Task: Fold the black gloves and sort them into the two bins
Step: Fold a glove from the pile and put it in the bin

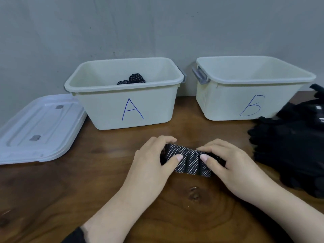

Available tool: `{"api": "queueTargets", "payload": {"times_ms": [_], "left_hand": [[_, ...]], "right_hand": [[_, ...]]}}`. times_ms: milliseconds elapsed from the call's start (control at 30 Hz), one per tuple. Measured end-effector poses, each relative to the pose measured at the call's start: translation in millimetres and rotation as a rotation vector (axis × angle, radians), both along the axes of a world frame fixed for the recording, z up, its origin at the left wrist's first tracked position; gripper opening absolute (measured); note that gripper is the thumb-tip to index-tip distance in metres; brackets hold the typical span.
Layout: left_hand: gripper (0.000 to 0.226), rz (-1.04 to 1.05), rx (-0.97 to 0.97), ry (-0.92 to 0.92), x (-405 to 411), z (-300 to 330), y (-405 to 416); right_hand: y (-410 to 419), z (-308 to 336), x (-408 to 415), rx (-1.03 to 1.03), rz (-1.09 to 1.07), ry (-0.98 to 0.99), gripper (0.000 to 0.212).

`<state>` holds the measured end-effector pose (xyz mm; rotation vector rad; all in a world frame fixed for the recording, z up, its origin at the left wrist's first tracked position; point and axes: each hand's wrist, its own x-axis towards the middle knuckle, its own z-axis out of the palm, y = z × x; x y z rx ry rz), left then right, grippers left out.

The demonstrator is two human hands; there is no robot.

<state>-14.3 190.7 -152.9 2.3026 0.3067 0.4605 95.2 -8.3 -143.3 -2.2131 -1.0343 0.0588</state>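
Observation:
A black glove with white dots (190, 161) lies folded on the wooden table in front of me. My left hand (154, 160) grips its left end, thumb on top and fingers curled over the far edge. My right hand (228, 163) grips the right end the same way. Bin A (126, 109), cream plastic, stands behind at centre left and holds folded dotted gloves (133, 79). Bin B (245, 102) stands to its right; its inside bottom is hidden from me. A heap of black gloves (289, 146) lies at the right edge.
A translucent white lid (38, 128) lies flat on the table left of bin A. A grey wall (157, 28) runs close behind both bins. Bare wooden tabletop (192, 207) stretches between my forearms.

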Motion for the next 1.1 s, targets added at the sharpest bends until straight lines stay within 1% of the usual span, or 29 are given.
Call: {"api": "queueTargets", "payload": {"times_ms": [33,100,167,267,300,367,433,467,567,600,667,767,867,933,1033,1100], "left_hand": [[0.027,-0.02,0.033,0.001,0.2,-0.3,0.8],[0.024,-0.032,0.126,0.029,1.2,-0.6,1.7],[0.028,-0.013,0.208,0.059,3.8,-1.9,1.7],[0.036,0.001,0.259,0.082,5.2,-4.5,2.4],[0.038,-0.007,0.266,0.085,4.7,-6.3,3.5],[0.039,-0.032,0.266,0.082,3.5,-9.2,6.3],[0.041,-0.068,0.258,0.075,3.7,-10.1,10.5],[0.043,-0.092,0.262,0.079,4.4,-9.4,12.8],[0.045,-0.156,0.28,0.111,4.3,-7.1,19.7],[0.045,-0.173,0.278,0.11,3.4,-6.6,21.4],[0.046,-0.201,0.274,0.102,1.0,-7.5,22.5],[0.051,-0.226,0.293,0.071,-1.1,-8.7,21.1],[0.051,-0.246,0.326,0.038,-1.0,-5.6,23.9],[0.056,-0.25,0.352,-0.01,-2.7,-1.6,29.0],[0.057,-0.194,0.342,-0.097,-6.7,4.9,40.1],[0.052,-0.117,0.335,-0.193,-9.1,8.9,50.3]], "right_hand": [[0.5,-0.5,-0.9,0.001,-0.003,-0.009,0.035],[0.3,0.0,-3.2,0.017,0.006,-0.026,0.039],[0.5,1.4,-4.9,0.001,0.032,-0.048,0.038],[3.7,2.5,-7.0,-0.065,0.063,-0.033,0.04],[5.3,2.2,-6.9,-0.071,0.067,-0.021,0.039],[8.7,8.1,-5.7,-0.086,0.052,0.033,0.027],[15.6,21.3,1.7,-0.2,0.049,0.098,0.015],[21.3,30.2,6.6,-0.287,0.074,0.124,0.019],[44.8,51.4,23.8,-0.534,0.2,0.192,0.043],[53.2,57.6,27.5,-0.616,0.238,0.204,0.048],[66.5,66.0,31.5,-0.759,0.31,0.214,0.051],[77.7,72.9,30.6,-0.886,0.362,0.221,0.05],[83.0,77.2,28.0,-0.936,0.369,0.236,0.043],[86.2,78.6,24.5,-0.957,0.366,0.204,0.04],[90.0,77.0,16.6,-0.972,0.344,0.134,0.038],[90.7,77.0,13.9,-0.956,0.34,0.153,0.034]]}}
